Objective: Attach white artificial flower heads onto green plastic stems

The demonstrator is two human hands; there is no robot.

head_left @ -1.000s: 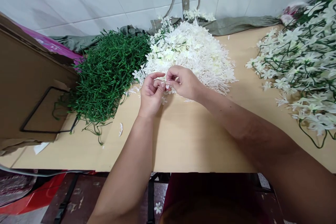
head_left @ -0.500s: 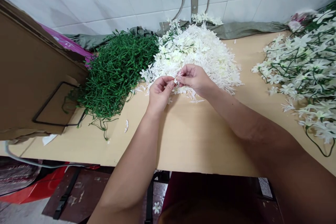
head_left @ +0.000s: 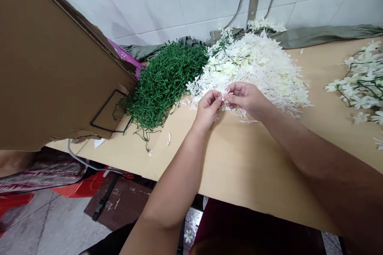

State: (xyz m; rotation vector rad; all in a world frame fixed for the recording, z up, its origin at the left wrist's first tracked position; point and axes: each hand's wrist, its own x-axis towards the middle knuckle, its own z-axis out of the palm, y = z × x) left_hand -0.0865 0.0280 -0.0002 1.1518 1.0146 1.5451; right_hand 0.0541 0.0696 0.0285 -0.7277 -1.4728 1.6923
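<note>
My left hand (head_left: 209, 105) and my right hand (head_left: 243, 97) meet fingertip to fingertip, both pinched on a small white artificial flower piece (head_left: 223, 95). The fingers cover most of it, so its exact shape is hard to make out. Just behind my hands spreads a heap of white artificial flowers and thin white stamens (head_left: 260, 63). Left of that heap, touching it, lies a tangled pile of green plastic stems (head_left: 167, 83).
A tall cardboard box (head_left: 62, 63) with a black wire frame (head_left: 103, 107) against it stands at the left. Flowers on green stems (head_left: 366, 87) lie at the right edge of the cardboard-covered table (head_left: 248, 167). A tiled wall (head_left: 191, 0) closes off the back.
The view has swung left, so everything appears shifted to the right and more of the box shows. My hands keep their pinch on the white piece, with only slight finger movement.
</note>
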